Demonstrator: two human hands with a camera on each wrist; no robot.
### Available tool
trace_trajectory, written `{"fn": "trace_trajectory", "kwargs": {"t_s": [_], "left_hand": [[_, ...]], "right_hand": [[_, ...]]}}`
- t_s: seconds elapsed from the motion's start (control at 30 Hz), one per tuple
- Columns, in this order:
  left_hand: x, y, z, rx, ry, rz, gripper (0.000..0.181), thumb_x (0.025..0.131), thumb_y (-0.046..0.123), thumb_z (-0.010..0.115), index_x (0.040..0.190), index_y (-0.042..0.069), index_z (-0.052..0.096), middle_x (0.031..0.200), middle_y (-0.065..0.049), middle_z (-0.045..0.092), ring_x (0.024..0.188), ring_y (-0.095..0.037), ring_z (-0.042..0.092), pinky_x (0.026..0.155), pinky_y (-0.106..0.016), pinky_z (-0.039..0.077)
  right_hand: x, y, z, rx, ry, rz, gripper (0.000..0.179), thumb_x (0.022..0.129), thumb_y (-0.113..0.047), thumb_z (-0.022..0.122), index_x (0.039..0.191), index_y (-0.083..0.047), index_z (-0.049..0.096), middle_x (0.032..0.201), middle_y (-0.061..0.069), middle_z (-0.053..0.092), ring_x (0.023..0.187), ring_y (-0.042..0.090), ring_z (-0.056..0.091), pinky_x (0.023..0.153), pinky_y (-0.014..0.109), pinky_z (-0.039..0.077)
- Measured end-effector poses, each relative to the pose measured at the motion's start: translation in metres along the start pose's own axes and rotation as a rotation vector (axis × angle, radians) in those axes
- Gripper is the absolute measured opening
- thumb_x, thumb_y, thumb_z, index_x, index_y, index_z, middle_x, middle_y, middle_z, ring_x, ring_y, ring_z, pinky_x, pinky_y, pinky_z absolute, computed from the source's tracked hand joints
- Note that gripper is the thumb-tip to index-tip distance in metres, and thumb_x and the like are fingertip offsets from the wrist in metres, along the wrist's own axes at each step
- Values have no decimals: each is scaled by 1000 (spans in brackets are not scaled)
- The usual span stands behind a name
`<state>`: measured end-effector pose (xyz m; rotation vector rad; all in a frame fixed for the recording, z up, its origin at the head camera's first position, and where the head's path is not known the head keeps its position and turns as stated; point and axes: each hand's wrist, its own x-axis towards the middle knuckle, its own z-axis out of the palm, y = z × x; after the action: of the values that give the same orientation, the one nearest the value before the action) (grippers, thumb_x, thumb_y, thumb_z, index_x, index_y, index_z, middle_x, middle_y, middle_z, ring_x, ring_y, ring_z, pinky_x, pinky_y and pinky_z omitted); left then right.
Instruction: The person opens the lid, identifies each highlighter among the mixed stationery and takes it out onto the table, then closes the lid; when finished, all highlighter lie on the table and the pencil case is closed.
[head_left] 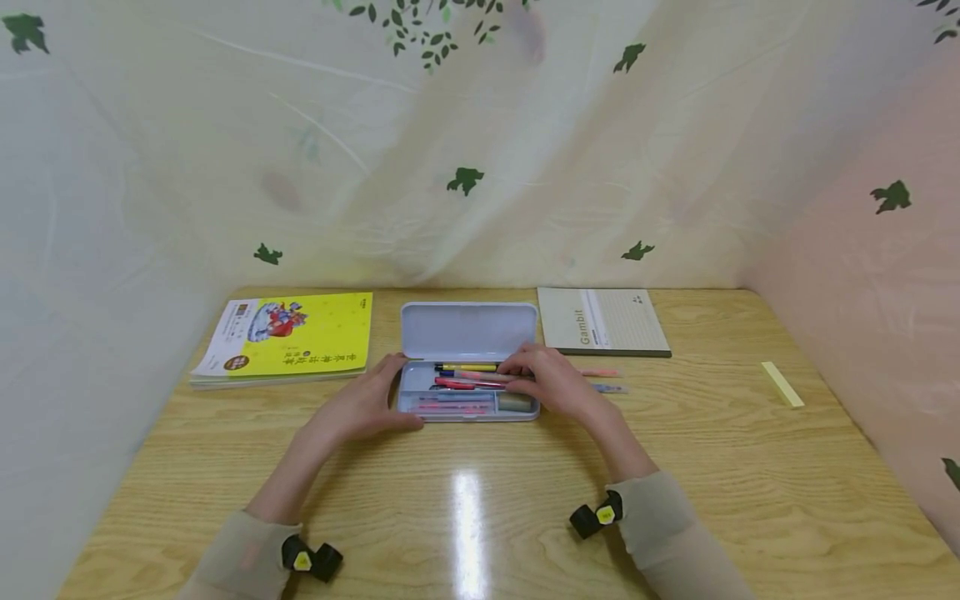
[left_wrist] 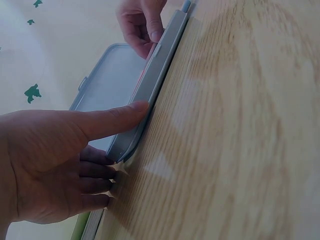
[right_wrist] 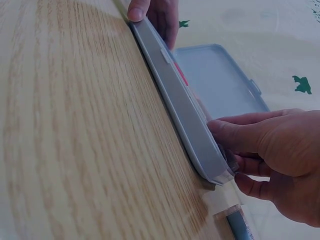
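Observation:
A pale blue pencil case (head_left: 469, 332) lies on the table with its lid tipped back. Inside are a yellow pen (head_left: 468, 367), a red pen (head_left: 461, 384) and other pens, with thin pink sticks in the front compartment and a grey-brown block (head_left: 515, 402) at front right. My left hand (head_left: 367, 400) holds the case's left end, the thumb (left_wrist: 120, 119) along the front wall and the fingers round the side. At the right end my right hand (head_left: 558, 382) grips pens with bent fingers and thumb (right_wrist: 227, 132); their held ends are hidden.
A yellow book (head_left: 330, 333) lies at the back left. Behind the case on the right is a grey notebook (head_left: 622, 325). A pale yellow strip (head_left: 782, 384) lies farther right. Pink and blue pen ends (head_left: 611, 388) show beyond my right hand. Fabric walls (head_left: 360, 208) surround the table.

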<state>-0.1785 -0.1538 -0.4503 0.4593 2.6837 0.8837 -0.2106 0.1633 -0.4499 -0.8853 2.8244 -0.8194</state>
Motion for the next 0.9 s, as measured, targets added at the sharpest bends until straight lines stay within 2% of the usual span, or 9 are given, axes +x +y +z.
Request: {"fn": "trace_trajectory", "kwargs": {"t_s": [0.5,0.67,0.9], "left_hand": [[-1,-2,0,-4,5,4,97,82,38,86,157,8,32,157,-18,42,132,-35,50,118,-58,40],[-1,-2,0,-2,8,9,96,82,38,86,157,8,32,157,-18,42,131,-34,50,118,-58,41],[-1,0,0,6,9,8,97,82,39,86,157,9,33,156,-17,43,130,-34,51,117,-58,42]], "right_hand": [[1,-1,1,-2,0,-7,19,94,-19,75,111,-13,79,99,2,71,85,12,57,74,25,46],[1,-1,0,-10,9,18,16,95,-18,74,110,-13,79,98,1,71,84,12,57,74,26,47],[-8,6,-8,30,76,26,13,95,-15,74,107,-12,79,97,0,72,85,12,59,75,26,50]]}}
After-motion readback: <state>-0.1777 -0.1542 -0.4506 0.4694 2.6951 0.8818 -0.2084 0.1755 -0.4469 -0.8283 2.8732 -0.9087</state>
